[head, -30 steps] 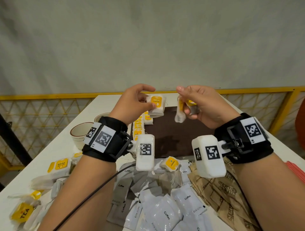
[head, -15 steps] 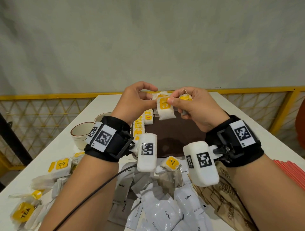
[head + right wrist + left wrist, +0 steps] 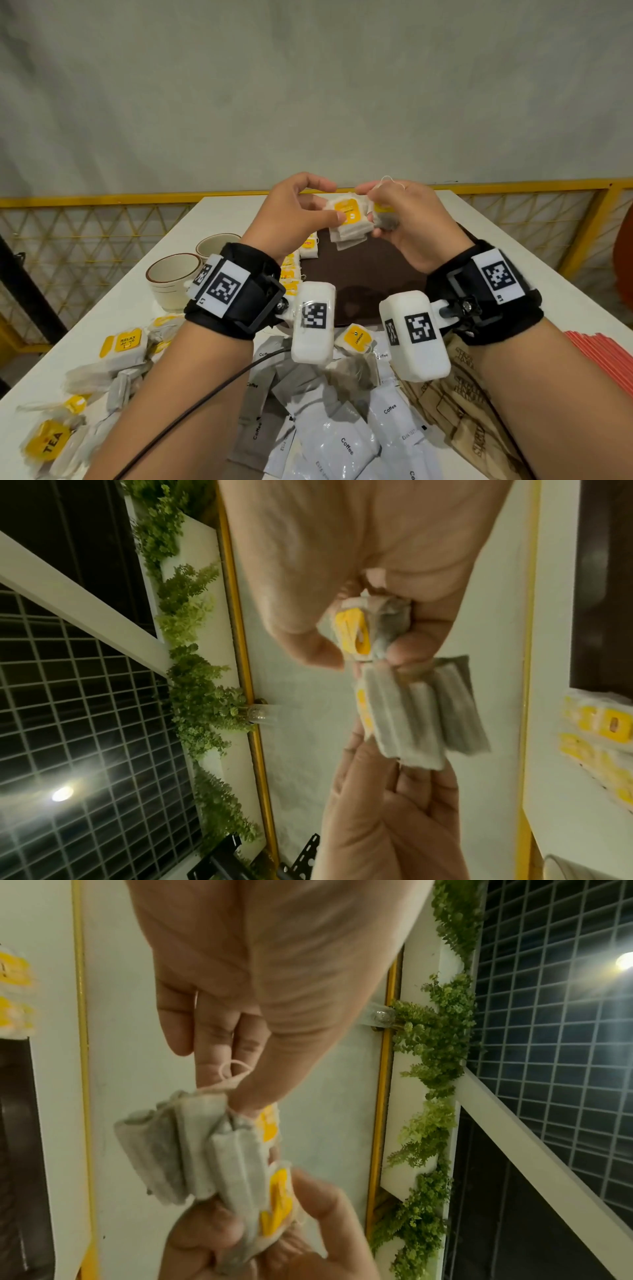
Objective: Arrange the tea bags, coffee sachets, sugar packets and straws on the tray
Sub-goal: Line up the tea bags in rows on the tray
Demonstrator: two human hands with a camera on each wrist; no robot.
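Hands pinch stacked tea bags above brown tray

Right hand pinches tea bags beside left hand.

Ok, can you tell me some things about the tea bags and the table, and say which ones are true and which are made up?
1. Both hands hold tea bags up above the tray. True: the left hand and the right hand pinch a bunch of tea bags over the dark tray.
2. The coffee sachets are already on the tray. False: the coffee sachets lie on the white table in front of the tray.
3. Two cups stand left of the tray. True: the cups.
4. The tray holds no tea bags. False: a row of tea bags lies along its left edge.
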